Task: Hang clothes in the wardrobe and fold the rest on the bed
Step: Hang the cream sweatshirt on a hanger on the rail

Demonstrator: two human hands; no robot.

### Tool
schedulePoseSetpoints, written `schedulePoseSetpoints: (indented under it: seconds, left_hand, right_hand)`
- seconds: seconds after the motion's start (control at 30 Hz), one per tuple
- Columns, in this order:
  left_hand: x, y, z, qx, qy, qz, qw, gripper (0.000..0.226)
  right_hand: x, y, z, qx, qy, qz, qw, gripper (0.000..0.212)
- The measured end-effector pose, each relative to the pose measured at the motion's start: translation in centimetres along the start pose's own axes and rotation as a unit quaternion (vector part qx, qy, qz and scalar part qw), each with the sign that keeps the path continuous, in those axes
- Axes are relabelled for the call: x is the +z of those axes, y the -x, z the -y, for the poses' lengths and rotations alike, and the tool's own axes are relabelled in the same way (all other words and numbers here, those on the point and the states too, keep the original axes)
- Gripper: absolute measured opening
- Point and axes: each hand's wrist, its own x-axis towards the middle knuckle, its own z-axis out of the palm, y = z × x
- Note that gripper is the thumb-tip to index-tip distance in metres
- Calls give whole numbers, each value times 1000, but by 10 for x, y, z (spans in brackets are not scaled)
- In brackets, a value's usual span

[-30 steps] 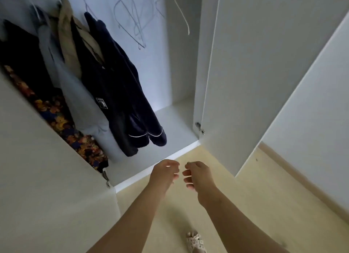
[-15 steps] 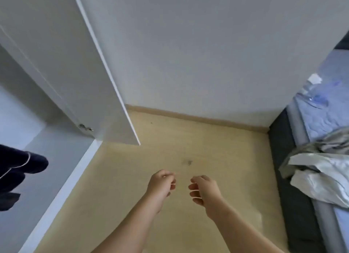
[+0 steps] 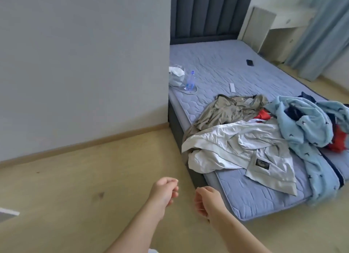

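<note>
A heap of clothes lies on the near part of the bed [image 3: 217, 67]. A pale grey-white jacket [image 3: 239, 148] hangs partly over the mattress edge. Behind it lies an olive-beige garment [image 3: 226, 111]. To the right are a light blue fleece piece [image 3: 306, 124] and something red [image 3: 338, 141]. My left hand [image 3: 164, 192] and my right hand [image 3: 206, 201] hover over the floor in front of the bed, close together, fingers loosely curled, holding nothing. The wardrobe is out of view.
A white wall [image 3: 85, 63] stands left of the bed. On the mattress lie a clear water bottle [image 3: 189, 81], a bag with white stuff [image 3: 176, 76], a dark phone [image 3: 249, 62] and a small white remote [image 3: 232, 87]. Blue curtains [image 3: 321, 31] hang at far right.
My view has swung right, from the open wardrobe past its door and the wall to the bed. Both hands stayed low, empty and close together.
</note>
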Motion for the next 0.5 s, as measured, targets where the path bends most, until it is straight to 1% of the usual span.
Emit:
schedulePoseSetpoints:
  seconds: [0.07, 0.17, 0.33, 0.5]
  left_hand:
    - [22, -20, -15, 3, -32, 26, 999, 15]
    - [48, -56, -39, 1, -74, 45, 996, 15]
    - [94, -139, -95, 12, -135, 77, 988, 14]
    - [141, -217, -145, -6, -217, 104, 971, 16]
  right_hand:
    - [-17, -20, 7, 20, -26, -13, 999, 15]
    - [-36, -50, 23, 47, -47, -41, 997, 11]
    - [-66, -114, 76, 67, -90, -96, 989, 15]
    - [-87, -178, 128, 92, -139, -125, 978, 13]
